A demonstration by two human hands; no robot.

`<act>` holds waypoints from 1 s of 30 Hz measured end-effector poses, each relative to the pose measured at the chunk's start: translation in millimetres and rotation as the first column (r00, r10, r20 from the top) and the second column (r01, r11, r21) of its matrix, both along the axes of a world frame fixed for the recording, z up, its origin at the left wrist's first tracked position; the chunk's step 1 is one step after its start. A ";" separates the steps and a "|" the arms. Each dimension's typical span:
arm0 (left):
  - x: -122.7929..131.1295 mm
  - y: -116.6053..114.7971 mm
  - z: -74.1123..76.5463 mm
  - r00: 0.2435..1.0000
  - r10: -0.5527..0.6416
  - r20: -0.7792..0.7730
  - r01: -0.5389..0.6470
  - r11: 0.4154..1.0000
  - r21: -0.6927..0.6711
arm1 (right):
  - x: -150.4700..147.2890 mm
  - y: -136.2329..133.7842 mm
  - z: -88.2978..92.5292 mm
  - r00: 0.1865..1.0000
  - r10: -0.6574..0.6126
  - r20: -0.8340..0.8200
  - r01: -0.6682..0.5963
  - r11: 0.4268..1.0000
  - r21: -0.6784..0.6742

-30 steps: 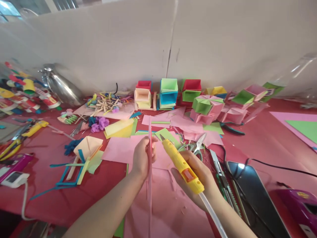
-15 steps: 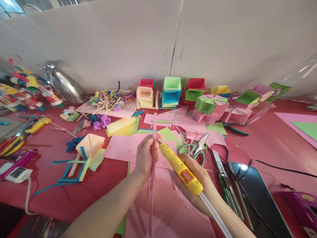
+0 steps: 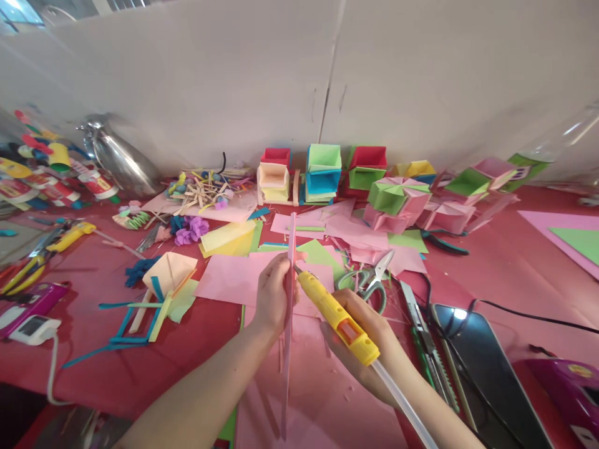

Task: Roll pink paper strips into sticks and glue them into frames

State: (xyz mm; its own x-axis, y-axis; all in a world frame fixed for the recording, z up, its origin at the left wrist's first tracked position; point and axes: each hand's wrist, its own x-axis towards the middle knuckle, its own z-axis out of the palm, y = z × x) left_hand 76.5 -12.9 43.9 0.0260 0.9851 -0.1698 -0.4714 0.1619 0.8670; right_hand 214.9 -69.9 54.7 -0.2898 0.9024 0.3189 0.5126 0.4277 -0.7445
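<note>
Two bare hands bring a glue gun and a pink piece of paper close together

The left hand (image 3: 272,293) holds the pink piece (image 3: 287,362) between thumb and fingers, with a narrow grip near its upper part. The piece is in the middle of the view, above the worktop, turned so that mostly its thin edge is seen. Whether its lower end touches the pink sheet (image 3: 337,405) below, I cannot tell.

The right hand (image 3: 369,324) is closed around the yellow glue gun (image 3: 322,297), whose nozzle points to the far left. Its tip is at the right face of the piece, near the left fingers; it is touching or just beside, I cannot say which. A clear tube (image 3: 402,402) comes out from the rear end of the gun and passes along the right forearm.

Just beyond the right hand lie scissors (image 3: 383,266), and to the right of it a utility knife (image 3: 427,343) and a dark phone (image 3: 486,355). On the left side of the red table (image 3: 93,386), a blue strip frame (image 3: 133,341) lies near a peach paper cup (image 3: 168,271). Colourful paper boxes (image 3: 322,182) stand along the wall (image 3: 210,81).
</note>
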 end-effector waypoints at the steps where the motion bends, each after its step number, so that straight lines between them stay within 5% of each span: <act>1: 0.1 -0.1 0.1 1.000 -0.001 -0.001 0.001 1.000 0.001 | -0.8 -0.3 0.5 1.000 -0.014 -0.005 0.014 1.000 0.002; 18: 0.4 -2.1 3.8 0.999 -0.032 0.001 0.032 0.999 0.007 | -3.8 -5.5 8.6 0.979 -0.182 -0.096 0.162 0.970 -0.184; 30: 2.0 -4.8 3.4 0.999 0.004 -0.032 -0.003 1.000 0.014 | -2.0 -4.5 6.6 0.996 -0.092 -0.023 0.088 0.987 -0.132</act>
